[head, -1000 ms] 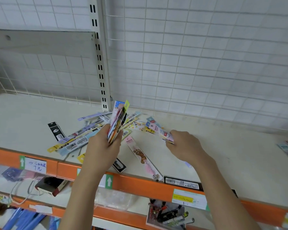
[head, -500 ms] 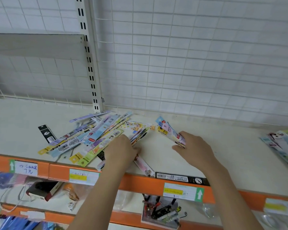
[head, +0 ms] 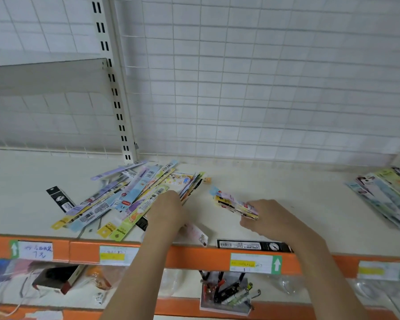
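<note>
1. We see the left hand [head: 165,210] on the packet pile [head: 125,199], centre-left on the shelf [head: 286,181]; can't tell how its fingers lie.
2. The right hand [head: 277,219] pinches a small bundle [head: 234,204] in its fingers, centre frame.
3. The packet pile lies left of the small bundle, long axis lower left to upper right; left hand nearer it.

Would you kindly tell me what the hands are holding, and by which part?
The right hand grips a small bundle of packets by its near end. The left hand rests on the scattered pile of packets; whether it grips any cannot be told.
</note>
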The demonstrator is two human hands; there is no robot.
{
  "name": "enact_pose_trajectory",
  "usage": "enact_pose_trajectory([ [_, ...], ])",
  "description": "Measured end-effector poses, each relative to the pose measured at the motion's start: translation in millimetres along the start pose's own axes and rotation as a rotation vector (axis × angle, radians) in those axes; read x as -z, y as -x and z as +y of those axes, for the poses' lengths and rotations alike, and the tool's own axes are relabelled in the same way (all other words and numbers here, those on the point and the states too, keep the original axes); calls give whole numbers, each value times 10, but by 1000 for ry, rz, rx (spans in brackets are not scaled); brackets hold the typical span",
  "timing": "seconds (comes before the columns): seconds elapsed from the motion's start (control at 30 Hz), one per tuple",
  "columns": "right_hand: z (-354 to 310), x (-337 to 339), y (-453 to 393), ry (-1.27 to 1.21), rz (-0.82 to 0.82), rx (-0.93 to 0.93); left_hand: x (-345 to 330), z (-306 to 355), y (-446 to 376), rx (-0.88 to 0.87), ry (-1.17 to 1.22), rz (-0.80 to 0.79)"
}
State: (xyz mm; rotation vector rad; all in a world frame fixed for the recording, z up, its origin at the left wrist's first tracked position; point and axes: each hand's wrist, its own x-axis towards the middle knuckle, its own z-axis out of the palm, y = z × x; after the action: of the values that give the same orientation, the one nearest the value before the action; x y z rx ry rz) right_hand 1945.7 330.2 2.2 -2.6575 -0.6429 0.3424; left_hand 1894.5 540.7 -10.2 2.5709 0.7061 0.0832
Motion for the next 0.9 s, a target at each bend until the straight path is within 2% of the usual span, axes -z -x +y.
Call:
enact_pose_trajectory([
  [0.13,-47,24,102,78,-132,-21,101,-58,-13,-3,196,13],
  [0.37,-9,4,298,0,-132,-120,250,10,155,-120,460,144],
  [0.57,23,-65,277,104,-134,-143,395,-21,401,-165,549,213],
  [0.67,-19,-80,285,161,-58,-151,444,-52,475,-178,561,230],
  [0.9,-42,73,236,154,284,-72,405,32,577,-138,585,232],
])
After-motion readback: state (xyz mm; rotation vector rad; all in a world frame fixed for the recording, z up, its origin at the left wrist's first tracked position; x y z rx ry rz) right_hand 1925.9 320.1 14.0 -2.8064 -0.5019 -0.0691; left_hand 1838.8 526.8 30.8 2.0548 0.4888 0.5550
